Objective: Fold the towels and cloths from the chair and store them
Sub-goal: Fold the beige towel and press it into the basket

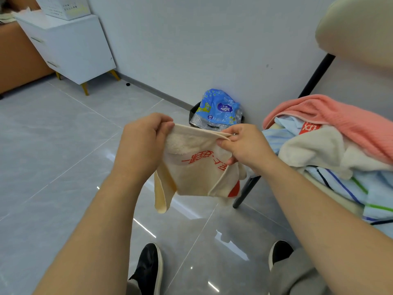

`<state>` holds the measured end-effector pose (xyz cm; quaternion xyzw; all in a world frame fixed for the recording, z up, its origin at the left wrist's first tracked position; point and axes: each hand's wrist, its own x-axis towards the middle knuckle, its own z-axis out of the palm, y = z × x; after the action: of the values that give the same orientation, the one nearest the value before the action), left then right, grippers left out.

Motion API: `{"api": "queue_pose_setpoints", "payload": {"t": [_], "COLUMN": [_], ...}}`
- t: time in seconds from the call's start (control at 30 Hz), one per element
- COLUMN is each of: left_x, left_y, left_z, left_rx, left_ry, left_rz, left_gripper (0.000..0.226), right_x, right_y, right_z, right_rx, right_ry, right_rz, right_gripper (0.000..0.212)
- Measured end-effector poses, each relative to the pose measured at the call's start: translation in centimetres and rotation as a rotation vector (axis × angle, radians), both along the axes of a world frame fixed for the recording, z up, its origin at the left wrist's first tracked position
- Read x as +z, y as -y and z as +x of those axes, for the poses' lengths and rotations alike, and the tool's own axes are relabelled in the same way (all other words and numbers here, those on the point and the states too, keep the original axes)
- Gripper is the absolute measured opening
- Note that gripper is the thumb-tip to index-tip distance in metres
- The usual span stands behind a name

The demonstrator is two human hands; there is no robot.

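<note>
Head view, the only one.

- Person stands over a grey tiled floor (pixel 53 145), both arms out in front.
- Cream towel (pixel 197 173) with red lettering hangs in the air between the hands, in the middle of the scene, clear of the floor and just left of the chair (pixel 316 75). It looks doubled over at least once: the top edge shows layered hems, and loose ends droop at the lower left and lower right.
- Left hand (pixel 144 143) pinches the top left corner, thumb against curled fingers.
- Right hand (pixel 244 145) pinches the top edge at its right end, thumb on top, and its lower fingers curl round the cloth below.
- On the chair seat, to the right: an unfolded heap of a pink towel (pixel 340 122), a white cloth (pixel 314 150) and a blue striped towel (pixel 340 184).
- Far left: white cabinet (pixel 70 45) with a white basket (pixel 63 6) on top. Cannot tell whether either is the storage spot.
- By the far wall: a small bin with a blue packet (pixel 219 109) in it.

Progress, as I judge it: early. One towel is mid-fold, no folded stack shows anywhere, and most of the heap is left to fold and store.
</note>
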<state>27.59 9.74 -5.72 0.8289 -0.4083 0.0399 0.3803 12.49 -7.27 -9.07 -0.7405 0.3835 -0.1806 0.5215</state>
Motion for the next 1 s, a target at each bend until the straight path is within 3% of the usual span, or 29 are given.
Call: {"api": "queue_pose_setpoints", "payload": {"t": [0.27, 0.53, 0.6, 0.67, 0.73, 0.87, 0.93, 1.0], "left_x": [-0.3, -0.1, 0.0, -0.1, -0.6, -1.3, -1.1, -1.0], "left_y": [0.9, 1.4, 1.4, 1.3, 1.6, 1.9, 1.9, 1.7], "left_z": [-0.4, -1.5, -2.0, -2.1, -2.2, -2.4, -2.5, -2.5], "left_rx": [0.104, 0.007, -0.092, -0.176, -0.185, -0.215, -0.238, -0.252], "left_ry": [-0.245, -0.371, -0.28, -0.154, -0.078, -0.067, -0.11, -0.116], "left_rz": [-0.112, -0.023, 0.077, 0.237, 0.334, 0.256, 0.273, 0.357], "left_gripper": [0.003, 0.027, 0.018, 0.046, 0.052, 0.018, 0.018, 0.04], "right_x": [-0.1, -0.4, -0.4, -0.4, -0.4, -0.8, -1.0, -1.0], "right_y": [-0.4, -0.5, -0.7, -0.8, -0.9, -0.9, -0.8, -0.7], "right_z": [0.0, 0.2, 0.3, 0.5, 0.5, 0.5, 0.5, 0.4], "right_rx": [-0.012, 0.101, 0.107, 0.122, 0.139, 0.178, 0.176, 0.164], "right_ry": [-0.029, -0.136, -0.139, -0.128, -0.11, -0.104, -0.124, -0.132], "right_rz": [-0.133, -0.213, -0.217, -0.197, -0.159, -0.192, -0.215, -0.219], "right_gripper": [0.011, 0.008, 0.01, 0.013, 0.013, 0.007, 0.007, 0.008]}}
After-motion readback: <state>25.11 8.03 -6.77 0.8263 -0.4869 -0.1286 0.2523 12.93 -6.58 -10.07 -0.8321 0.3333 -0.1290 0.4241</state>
